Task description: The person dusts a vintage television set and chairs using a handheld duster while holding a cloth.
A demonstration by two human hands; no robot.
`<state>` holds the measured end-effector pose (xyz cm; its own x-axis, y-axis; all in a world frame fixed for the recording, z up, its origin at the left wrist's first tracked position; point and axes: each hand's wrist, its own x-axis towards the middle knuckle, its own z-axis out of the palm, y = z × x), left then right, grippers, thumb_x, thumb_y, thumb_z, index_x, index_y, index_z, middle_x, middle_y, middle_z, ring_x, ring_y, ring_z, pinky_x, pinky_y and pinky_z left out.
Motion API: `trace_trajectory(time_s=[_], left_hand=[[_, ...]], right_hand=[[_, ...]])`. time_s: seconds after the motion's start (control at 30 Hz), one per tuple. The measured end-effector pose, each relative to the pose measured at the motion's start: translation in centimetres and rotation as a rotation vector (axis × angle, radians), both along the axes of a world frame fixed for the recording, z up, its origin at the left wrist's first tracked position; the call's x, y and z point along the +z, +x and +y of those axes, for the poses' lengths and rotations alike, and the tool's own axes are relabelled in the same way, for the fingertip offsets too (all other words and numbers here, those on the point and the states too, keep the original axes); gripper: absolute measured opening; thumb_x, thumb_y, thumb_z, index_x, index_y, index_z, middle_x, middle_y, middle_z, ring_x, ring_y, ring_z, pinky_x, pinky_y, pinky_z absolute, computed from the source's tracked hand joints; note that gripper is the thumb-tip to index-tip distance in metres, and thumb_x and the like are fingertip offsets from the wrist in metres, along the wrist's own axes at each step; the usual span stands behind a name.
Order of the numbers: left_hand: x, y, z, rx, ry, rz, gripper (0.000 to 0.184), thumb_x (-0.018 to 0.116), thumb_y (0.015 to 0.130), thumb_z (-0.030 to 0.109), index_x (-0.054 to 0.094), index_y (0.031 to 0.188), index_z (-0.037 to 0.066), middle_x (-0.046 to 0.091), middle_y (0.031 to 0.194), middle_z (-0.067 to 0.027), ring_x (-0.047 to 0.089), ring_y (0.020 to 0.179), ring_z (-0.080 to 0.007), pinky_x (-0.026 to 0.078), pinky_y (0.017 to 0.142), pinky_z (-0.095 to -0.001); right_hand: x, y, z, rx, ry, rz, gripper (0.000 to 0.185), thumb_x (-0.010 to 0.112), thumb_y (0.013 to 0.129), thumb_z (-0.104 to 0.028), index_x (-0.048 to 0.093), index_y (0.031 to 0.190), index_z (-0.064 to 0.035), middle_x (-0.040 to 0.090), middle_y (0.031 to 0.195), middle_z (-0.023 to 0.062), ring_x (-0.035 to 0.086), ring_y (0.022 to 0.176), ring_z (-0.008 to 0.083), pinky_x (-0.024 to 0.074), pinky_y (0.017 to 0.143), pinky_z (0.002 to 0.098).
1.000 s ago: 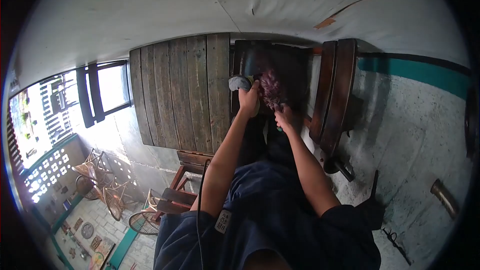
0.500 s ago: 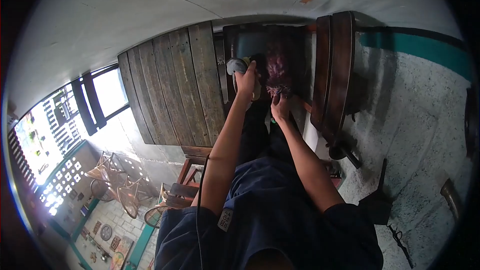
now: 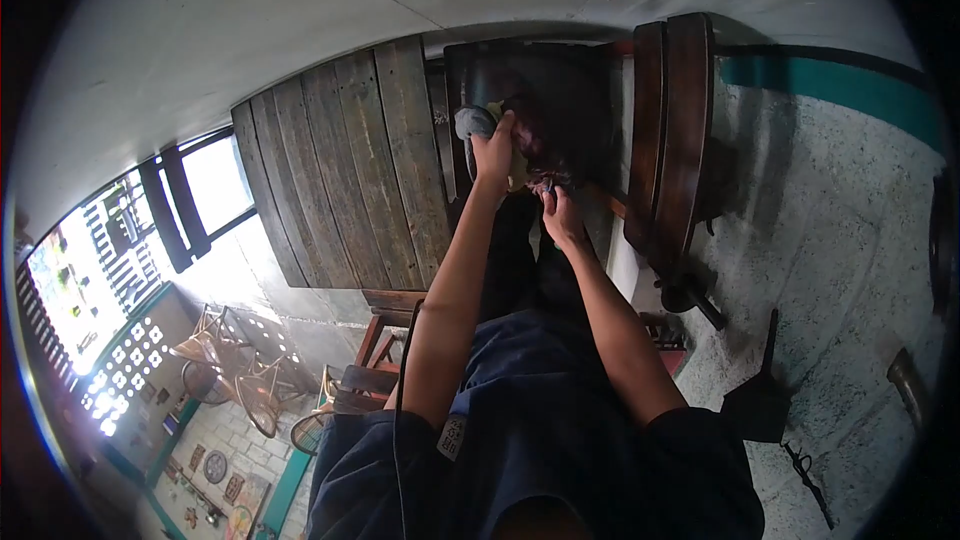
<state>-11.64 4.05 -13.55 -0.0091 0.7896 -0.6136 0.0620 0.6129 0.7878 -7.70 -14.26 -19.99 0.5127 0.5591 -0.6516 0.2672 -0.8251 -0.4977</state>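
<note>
Duster (image 3: 537,140), reddish-purple and blurred at the head, above a dark, flat-topped piece of furniture (image 3: 585,80) in front of the body. Right hand (image 3: 561,212): fingers closed at the near end of the duster, handle mostly hidden by the grip. Left hand (image 3: 492,153): fingers wrapped around a grey-and-yellowish item (image 3: 475,122), thumb directed away from the body; exact nature of the item impossible to tell. Duster head just beside the left thumb; contact or gap between the two impossible to tell.

Farther out, to the left: a weathered plank tabletop (image 3: 350,160), slightly aslant. To the right: a dark brown slatted bench (image 3: 683,130). Nearer the viewer: dark trousers (image 3: 512,240), then a navy shirt (image 3: 560,370), with a thin black cable (image 3: 402,420) along the left sleeve. At the outer left: a bright window (image 3: 215,185) and, below, rattan chairs (image 3: 262,410).
</note>
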Motion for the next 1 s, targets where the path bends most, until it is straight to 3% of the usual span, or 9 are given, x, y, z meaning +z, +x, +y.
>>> trace_trajectory(time_s=[0.1,0.17,0.23,0.27,0.4,0.5,0.77,0.9,1.0], left_hand=[[-0.3,-1.8,0.2,-0.021,-0.181,-0.083,0.018,0.069,0.086,0.022,0.058,0.084,0.007,0.058,0.07,-0.0022,0.058,0.058,-0.0138,0.048,0.053,-0.0308],[-0.1,-2.6,0.2,-0.049,-0.155,-0.095,0.018,0.068,0.087,0.021,0.057,0.084,0.007,0.059,0.072,-0.0022,0.058,0.058,-0.0138,0.049,0.055,-0.0313],[0.5,-2.7,0.4,0.016,-0.136,-0.048,0.018,0.068,0.087,0.022,0.057,0.084,0.007,0.058,0.072,-0.002,0.058,0.058,-0.0138,0.048,0.054,-0.0311],[0.7,-2.9,0.6,0.075,-0.112,0.007,0.018,0.068,0.087,0.022,0.056,0.084,0.008,0.058,0.072,-0.0019,0.058,0.058,-0.0137,0.048,0.053,-0.0308],[0.4,-4.5,1.5,0.048,-0.16,-0.178,0.02,0.067,0.089,0.023,0.059,0.082,0.006,0.057,0.07,0.0004,0.055,0.058,-0.01,0.044,0.054,-0.0265],[1.0,-5.5,1.8,0.037,-0.14,-0.206,0.018,0.067,0.089,0.022,0.059,0.083,0.007,0.057,0.07,0.0006,0.054,0.058,-0.0095,0.044,0.054,-0.0261],[0.0,-6.3,-0.2,0.064,-0.105,-0.149,0.018,0.067,0.089,0.022,0.056,0.086,0.009,0.055,0.07,-0.0001,0.057,0.059,-0.0129,0.047,0.051,-0.0303],[-0.6,-6.1,-2.2,0.064,-0.18,-0.111,0.018,0.067,0.089,0.022,0.055,0.084,0.009,0.054,0.069,0.0002,0.057,0.059,-0.0125,0.049,0.05,-0.0307],[0.8,-5.5,-3.7,0.088,-0.14,-0.168,0.02,0.067,0.089,0.024,0.054,0.082,0.01,0.054,0.069,0.0001,0.057,0.058,-0.0128,0.051,0.049,-0.0329]], right_hand=[[-0.9,-1.9,0.9,-0.156,0.078,-0.06,0.035,0.051,0.096,-0.024,0.059,0.115,0.004,0.063,0.106,0.0297,0.06,0.103,0.043,0.0487,0.087,0.0477],[-1.7,-1.5,0.8,-0.104,0.137,-0.126,0.03,0.052,0.094,-0.022,0.061,0.11,0.0026,0.064,0.102,0.0289,0.062,0.097,0.0434,0.0496,0.083,0.0491],[-2.5,0.5,0.5,0.18,0.173,-0.146,0.028,0.052,0.095,-0.022,0.063,0.109,-0.0013,0.066,0.097,0.0256,0.063,0.09,0.0439,0.0502,0.081,0.0498],[3.3,2.2,2.8,0.369,0.159,-0.278,0.026,0.051,0.095,-0.025,0.063,0.108,-0.0047,0.067,0.091,0.0235,0.063,0.087,0.0446,0.0498,0.078,0.0518],[0.8,3.6,4.0,0.271,0.043,-0.239,0.026,0.05,0.096,-0.026,0.06,0.104,-0.0034,0.065,0.088,0.0266,0.061,0.087,0.0468,0.0486,0.073,0.0547],[-1.9,6.1,3.7,0.419,0.268,-0.236,0.026,0.05,0.096,-0.026,0.06,0.103,-0.0024,0.064,0.087,0.028,0.061,0.085,0.0476,0.0487,0.072,0.0547],[0.2,5.1,4.2,0.467,0.126,-0.202,0.029,0.048,0.097,-0.029,0.058,0.099,-0.0013,0.064,0.086,0.0292,0.062,0.085,0.0471,0.0507,0.072,0.0538],[0.8,5.7,2.8,0.543,0.073,-0.178,0.032,0.045,0.098,-0.029,0.058,0.105,-0.0012,0.065,0.091,0.0279,0.062,0.089,0.0457,0.0504,0.077,0.0528],[0.7,4.8,1.2,0.425,0.038,-0.202,0.036,0.046,0.098,-0.031,0.059,0.113,-0.0003,0.065,0.091,0.0283,0.062,0.089,0.0459,0.0498,0.079,0.0535]])
